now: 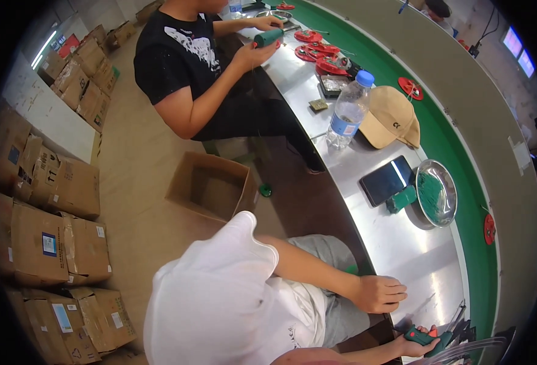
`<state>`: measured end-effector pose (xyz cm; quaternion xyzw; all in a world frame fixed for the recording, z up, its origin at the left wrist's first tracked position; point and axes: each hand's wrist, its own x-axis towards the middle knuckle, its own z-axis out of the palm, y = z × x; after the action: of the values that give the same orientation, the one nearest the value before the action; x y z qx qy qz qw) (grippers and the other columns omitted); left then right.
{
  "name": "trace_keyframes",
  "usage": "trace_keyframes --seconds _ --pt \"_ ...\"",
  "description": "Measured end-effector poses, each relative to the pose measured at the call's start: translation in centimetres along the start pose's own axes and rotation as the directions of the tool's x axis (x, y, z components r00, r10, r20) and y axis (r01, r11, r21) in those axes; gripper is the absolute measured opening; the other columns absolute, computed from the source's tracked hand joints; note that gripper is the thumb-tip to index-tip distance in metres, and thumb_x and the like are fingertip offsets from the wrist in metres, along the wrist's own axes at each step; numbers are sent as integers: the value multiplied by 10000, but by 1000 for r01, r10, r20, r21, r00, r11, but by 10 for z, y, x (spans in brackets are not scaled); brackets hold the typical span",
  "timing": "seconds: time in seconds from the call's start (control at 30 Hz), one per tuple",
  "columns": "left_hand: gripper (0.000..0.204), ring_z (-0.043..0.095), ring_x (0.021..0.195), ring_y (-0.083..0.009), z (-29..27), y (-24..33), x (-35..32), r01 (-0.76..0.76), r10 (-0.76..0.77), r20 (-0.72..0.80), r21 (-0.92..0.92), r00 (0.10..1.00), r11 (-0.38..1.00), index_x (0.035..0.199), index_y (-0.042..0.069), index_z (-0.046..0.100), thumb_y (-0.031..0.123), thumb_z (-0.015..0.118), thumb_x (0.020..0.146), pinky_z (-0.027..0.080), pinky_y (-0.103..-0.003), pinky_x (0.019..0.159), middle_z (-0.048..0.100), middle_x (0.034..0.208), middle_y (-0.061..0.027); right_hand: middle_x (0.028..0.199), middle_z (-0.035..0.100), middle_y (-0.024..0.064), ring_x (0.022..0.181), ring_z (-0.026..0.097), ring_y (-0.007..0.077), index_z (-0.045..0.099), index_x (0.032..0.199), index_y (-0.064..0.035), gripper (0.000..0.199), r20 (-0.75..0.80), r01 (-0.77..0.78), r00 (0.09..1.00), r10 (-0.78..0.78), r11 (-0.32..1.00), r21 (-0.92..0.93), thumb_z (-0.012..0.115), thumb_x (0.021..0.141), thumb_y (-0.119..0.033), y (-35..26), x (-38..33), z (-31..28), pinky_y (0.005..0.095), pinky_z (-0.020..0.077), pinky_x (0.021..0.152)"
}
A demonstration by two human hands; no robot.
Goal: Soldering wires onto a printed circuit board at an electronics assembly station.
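My left hand [380, 294] rests at the near edge of the metal bench [396, 255], its fingers curled in; whatever may be inside them is hidden. Lower down, my right hand [413, 348] is closed around a dark green power screwdriver [425, 336] with red buttons. Dark tools and cords partly surround its far end. Beyond my left hand, a round steel dish [444, 210] holds small green pieces. A green block-shaped part [401, 199] lies between that dish and a black phone [385, 180].
A water bottle [348, 112] stands beside a tan cap [387, 115]. Red discs [411, 89] lie along the green belt [472, 213]. A co-worker in black [180, 67] holds a green tool [268, 38]. An open carton [210, 185] sits on the floor; stacked cartons [37, 243] line the left.
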<state>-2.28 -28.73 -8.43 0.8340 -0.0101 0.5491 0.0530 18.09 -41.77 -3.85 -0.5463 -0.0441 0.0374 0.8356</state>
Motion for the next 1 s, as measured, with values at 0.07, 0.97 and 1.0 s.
trace_keyframes --seconds 0.07,0.97,1.0 --pt "259 638 1048 -411 2 1 3 1 -1 -4 -60 1000 998 889 -69 636 168 589 794 522 -446 918 654 1111 -274 646 493 24 568 464 139 646 1077 18 453 33 -41 999 40 999 24 535 976 -409 -2 9 -8 265 395 567" --pt "499 584 1127 -453 13 -6 -16 -78 78 39 11 996 997 999 -91 635 311 618 703 444 -504 1007 609 1185 -309 654 542 25 488 492 158 633 868 -39 425 -27 85 996 -84 996 36 575 875 -460 8 14 -9 290 394 459" --pt "465 588 1124 -450 14 -5 -17 -71 71 31 4 997 997 997 -94 634 288 595 734 446 -505 1004 611 1177 -311 661 549 27 485 490 159 632 866 -41 420 -56 87 995 -86 996 33 573 878 -457 3 7 -2 288 392 455"
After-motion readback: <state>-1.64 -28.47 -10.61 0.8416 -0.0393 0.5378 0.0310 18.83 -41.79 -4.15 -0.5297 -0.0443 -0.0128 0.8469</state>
